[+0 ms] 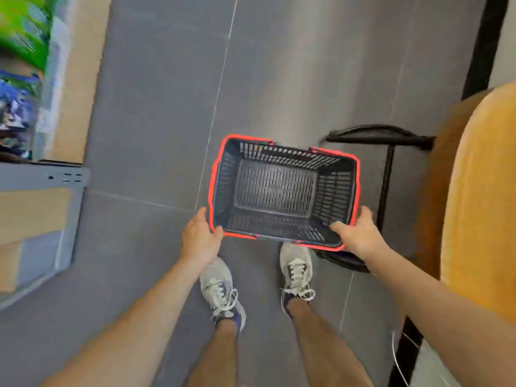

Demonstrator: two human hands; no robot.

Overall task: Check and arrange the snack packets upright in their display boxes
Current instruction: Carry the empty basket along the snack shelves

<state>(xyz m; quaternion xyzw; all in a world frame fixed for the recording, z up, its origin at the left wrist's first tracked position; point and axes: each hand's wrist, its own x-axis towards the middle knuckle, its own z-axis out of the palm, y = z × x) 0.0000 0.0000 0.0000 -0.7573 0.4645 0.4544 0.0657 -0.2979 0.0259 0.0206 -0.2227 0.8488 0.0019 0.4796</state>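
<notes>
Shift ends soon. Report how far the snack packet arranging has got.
Done: nothing visible. In hand: left hand and right hand grip the rim of an empty basket over the floor. Remaining: the blurred packets on the shelf at left; whether they stand upright cannot be told.

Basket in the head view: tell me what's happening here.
A person stands on the grey tiled floor holding a black shopping basket with a red rim, left hand and right hand gripping its near corners. The basket holds nothing. Blurred green and blue packets sit on the shelf at left, untouched.
</notes>
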